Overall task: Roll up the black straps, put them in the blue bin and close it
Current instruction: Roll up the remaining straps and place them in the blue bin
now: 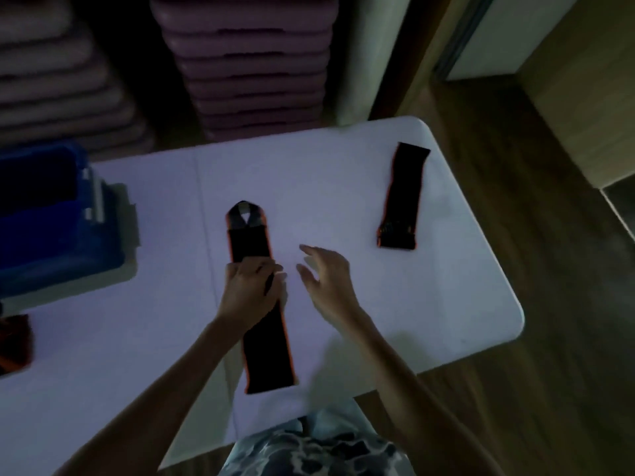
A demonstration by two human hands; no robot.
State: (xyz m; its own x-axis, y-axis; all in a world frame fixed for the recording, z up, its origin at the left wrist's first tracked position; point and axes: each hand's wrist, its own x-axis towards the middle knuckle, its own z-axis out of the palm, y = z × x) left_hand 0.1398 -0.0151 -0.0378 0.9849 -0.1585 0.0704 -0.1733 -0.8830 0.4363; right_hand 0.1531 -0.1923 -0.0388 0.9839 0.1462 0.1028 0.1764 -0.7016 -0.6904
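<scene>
Both hands are out over the white table [343, 187]. The left hand [252, 286] presses down on the middle of a long black strap [266, 341], with its fingers curled over the strap's right edge. The right hand [326, 273] is just beside it, a little to the right. It is open, with fingers spread and bent a bit, and it holds nothing. I cannot tell if it touches the table or floats just above it. The two hands are close but apart.

That long strap lies flat on the table and is not rolled. It runs from the near edge of the table toward the far side. It is black with a thin orange line along its edges. Its far end has a grey loop with a small gap in it.

A second black strap [402, 197] lies flat too, far off to the right near the table's corner, well apart from the hands. It is shorter and also has orange edges.

The blue bin [51, 231] sits on the left side of the table. Its top is open, and inside looks dark. At the near left edge there is something red and dark [15, 341], too blurry to make out.
</scene>
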